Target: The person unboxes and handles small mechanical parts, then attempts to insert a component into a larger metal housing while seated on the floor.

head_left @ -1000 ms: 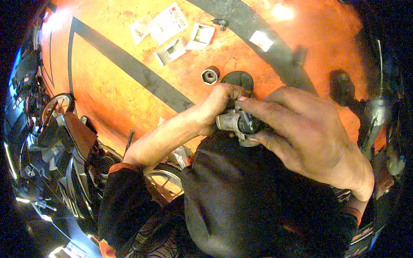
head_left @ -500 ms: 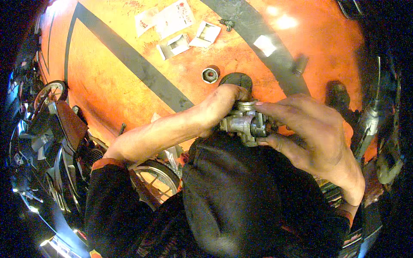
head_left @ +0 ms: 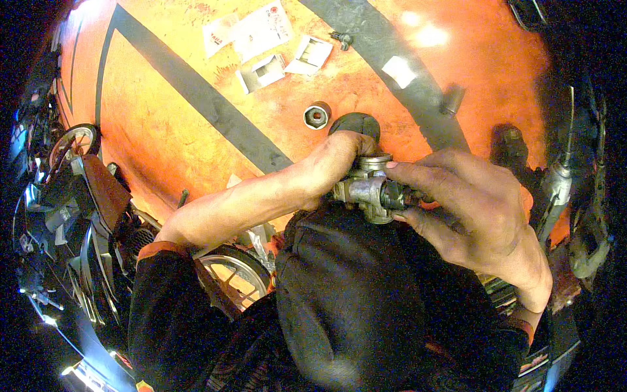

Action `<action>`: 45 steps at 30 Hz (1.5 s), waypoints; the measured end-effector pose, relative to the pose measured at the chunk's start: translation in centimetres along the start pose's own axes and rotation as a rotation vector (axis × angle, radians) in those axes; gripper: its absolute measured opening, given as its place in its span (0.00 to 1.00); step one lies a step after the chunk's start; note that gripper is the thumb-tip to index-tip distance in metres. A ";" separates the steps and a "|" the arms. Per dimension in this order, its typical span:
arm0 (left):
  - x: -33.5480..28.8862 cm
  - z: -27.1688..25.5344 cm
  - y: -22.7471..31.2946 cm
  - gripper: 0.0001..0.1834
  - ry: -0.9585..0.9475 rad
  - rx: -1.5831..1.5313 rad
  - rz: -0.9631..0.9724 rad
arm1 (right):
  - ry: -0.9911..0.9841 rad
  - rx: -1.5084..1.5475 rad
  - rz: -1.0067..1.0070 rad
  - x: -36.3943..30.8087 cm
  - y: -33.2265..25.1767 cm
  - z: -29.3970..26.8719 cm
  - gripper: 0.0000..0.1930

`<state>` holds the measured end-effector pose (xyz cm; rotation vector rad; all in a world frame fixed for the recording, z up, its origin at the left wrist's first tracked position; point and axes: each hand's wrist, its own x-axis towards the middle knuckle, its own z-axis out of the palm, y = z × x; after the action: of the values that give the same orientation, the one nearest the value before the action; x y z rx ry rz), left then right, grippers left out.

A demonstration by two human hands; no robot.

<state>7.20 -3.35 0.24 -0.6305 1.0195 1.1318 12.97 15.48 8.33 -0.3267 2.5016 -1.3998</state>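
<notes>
Over my lap is a silvery metal throttle body with a round flange on top and a black part on its right side. My left hand is bent over its far left side and grips it; the fingertips are hidden behind the metal. My right hand reaches in from the right, forefinger at the flange and thumb at the lower edge, closed around the black-part side. What its other fingers touch is hard to see.
On the orange floor stand a hexagonal socket and a dark cylinder. Beyond lie opened small boxes, plastic packets and a small dark part. Motorcycles stand at left; a spoked wheel is near my left arm.
My right hand's fingers have shifted slightly around the black part, which shows turned a little. The left hand keeps its hold, and the view has drifted slightly.
</notes>
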 end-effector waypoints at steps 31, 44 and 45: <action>0.0 -0.7 -0.7 0.17 0.080 0.197 0.059 | -0.002 -0.053 -0.037 -0.7 0.4 0.3 0.26; -0.4 -0.5 -0.5 0.18 0.113 0.239 0.084 | -0.004 0.005 -0.039 -0.4 0.8 0.4 0.26; -0.5 -0.3 -0.3 0.18 0.124 0.245 0.086 | -0.008 -0.003 -0.043 -0.3 0.8 0.3 0.25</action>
<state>7.37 -3.94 0.54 -0.4679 1.2800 1.0309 13.30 15.73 7.53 -0.3874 2.5051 -1.4077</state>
